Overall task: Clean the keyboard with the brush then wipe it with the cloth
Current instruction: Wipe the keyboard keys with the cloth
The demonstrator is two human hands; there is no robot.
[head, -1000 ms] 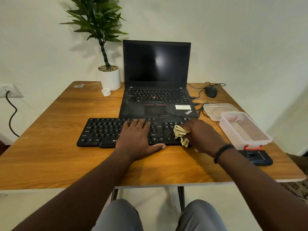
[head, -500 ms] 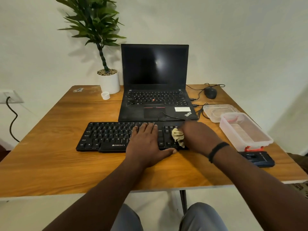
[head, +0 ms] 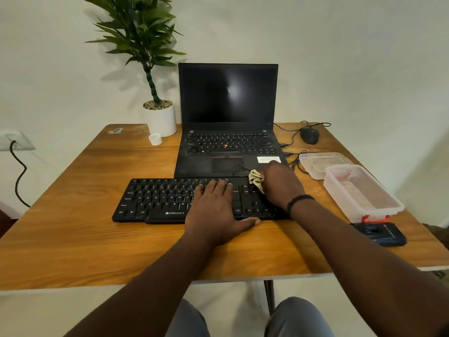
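We press our left hand flat on the keyboard to steady it. Our right hand grips the cloth at the far right keys to wipe them.

I see a wooden table with a black keyboard lying flat at its middle. Just behind the keyboard sits an open laptop. Left of the laptop stand a potted plant and a small white cap; right of it lie a mouse, a lid, a clear box and a dark device.
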